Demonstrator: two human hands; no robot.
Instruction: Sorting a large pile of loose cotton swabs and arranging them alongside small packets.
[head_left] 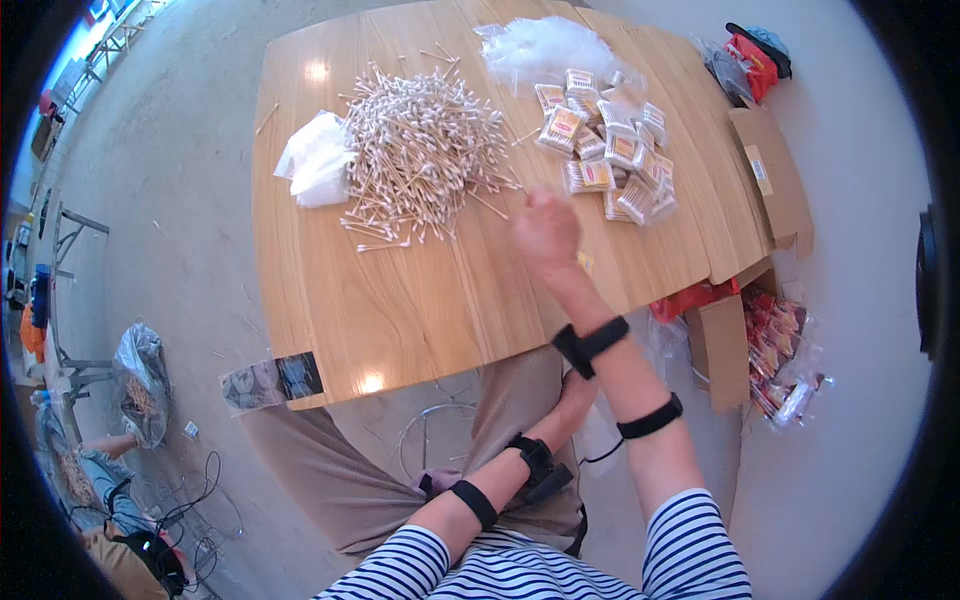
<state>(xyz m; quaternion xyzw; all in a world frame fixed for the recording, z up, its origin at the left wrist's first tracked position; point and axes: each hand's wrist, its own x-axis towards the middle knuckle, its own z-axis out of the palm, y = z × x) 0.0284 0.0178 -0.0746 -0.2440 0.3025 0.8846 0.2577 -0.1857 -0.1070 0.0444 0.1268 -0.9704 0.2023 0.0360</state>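
Note:
My right hand is closed in a fist over the table, between a heap of loose cotton swabs and a pile of small clear packs of cotton swabs. It is slightly blurred, and whatever its fingers may hold is hidden. A small yellow piece shows beside my right wrist. Down by the table's front edge, above my lap, my left hand passes partly behind my right forearm, so its fingers are out of sight.
Clear plastic bags lie at the table's back and left of the heap. An opened cardboard box with red-printed packaging stands right of the table. On the floor at left sits a plastic sack near another person's arm.

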